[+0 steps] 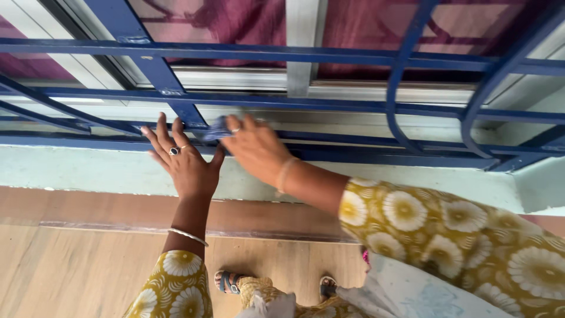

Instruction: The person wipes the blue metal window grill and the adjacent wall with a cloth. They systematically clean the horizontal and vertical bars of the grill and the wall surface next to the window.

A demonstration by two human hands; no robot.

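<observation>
Pale sill (88, 171) spans 9 to 3 o'clock, wooden floor (70, 271) below. Blue window grille (329, 56) (maroon curtain (235, 23) behind) fills 12 o'clock. Left hand (185, 162) rests flat, fingers spread; right hand (256, 147) grip is closed on a blue cloth (215, 129).

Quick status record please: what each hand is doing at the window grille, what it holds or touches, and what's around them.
left hand: flat, fingers spread, pressed on the pale sill wall below the grille
right hand: closed on a blue cloth, pressed against the grille's lower bar
grille: dark blue metal bars over a window
behind the glass: maroon curtain
floor: wood-look, sandalled feet visible
</observation>
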